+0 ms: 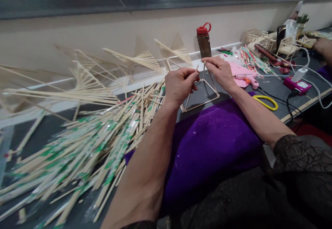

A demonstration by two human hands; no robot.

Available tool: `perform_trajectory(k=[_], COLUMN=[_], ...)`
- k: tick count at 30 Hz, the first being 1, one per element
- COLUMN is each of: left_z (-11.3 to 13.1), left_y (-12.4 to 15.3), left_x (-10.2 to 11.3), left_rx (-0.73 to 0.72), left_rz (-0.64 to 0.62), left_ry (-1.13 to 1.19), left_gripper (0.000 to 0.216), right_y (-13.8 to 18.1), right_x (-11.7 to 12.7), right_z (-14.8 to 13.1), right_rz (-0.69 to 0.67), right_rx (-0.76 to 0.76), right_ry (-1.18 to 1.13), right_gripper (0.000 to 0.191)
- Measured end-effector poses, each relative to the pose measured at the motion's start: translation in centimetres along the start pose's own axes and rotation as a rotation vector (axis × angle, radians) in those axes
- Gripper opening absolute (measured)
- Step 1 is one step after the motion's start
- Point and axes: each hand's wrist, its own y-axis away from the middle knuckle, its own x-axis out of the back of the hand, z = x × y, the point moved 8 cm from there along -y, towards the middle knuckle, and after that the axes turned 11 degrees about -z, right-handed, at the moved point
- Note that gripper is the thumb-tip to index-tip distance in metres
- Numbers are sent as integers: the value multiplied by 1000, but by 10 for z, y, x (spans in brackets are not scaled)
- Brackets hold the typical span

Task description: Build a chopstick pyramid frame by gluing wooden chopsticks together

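stick frame point(201, 104): thin pale wood, open pyramid shape.

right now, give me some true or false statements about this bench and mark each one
1. The left hand and right hand both hold the stick frame. True.
2. The bottle has a blue cap. False: the cap is red.
3. The scissors lie left of the left hand. False: they lie to the right of the right forearm.
4. A purple cloth lies under the forearms. True.
5. A pile of wrapped sticks lies to the left of the hands. True.
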Motion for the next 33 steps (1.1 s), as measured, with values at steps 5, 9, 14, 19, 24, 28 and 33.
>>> perform_trajectory(k=[5, 9, 14, 19, 24, 28, 33], left_z=[0, -1, -2, -4, -4, -4, -5], left_y=[-5, -7, -7, -10, -11, -10, -9], left_x=[-5, -7, -6, -8, -9, -7, -7], left_rx=[-2, -8, -8, -14, -22, -28, -19], left_rz=[-18, -24, -12, -30, -29, -22, -19], left_ry=[-28, -48, -60, -62, -54, -50, -44], left_gripper=[12, 13, 13, 14, 13, 13, 13], right_y=[-1, -4, -5, -6, -7, -8, -7], right_x=[-2, -5, -8, -9, -13, -16, -16], right_z=[5, 9, 11, 10, 10, 9, 8], right_rz=[13, 14, 9, 3, -14, -21, -19], right_rx=[60, 111, 116, 106, 122, 136, 139], right_ry=[44, 72, 95, 95, 106, 107, 111], right_gripper=[20, 22, 20, 20, 21, 20, 20])
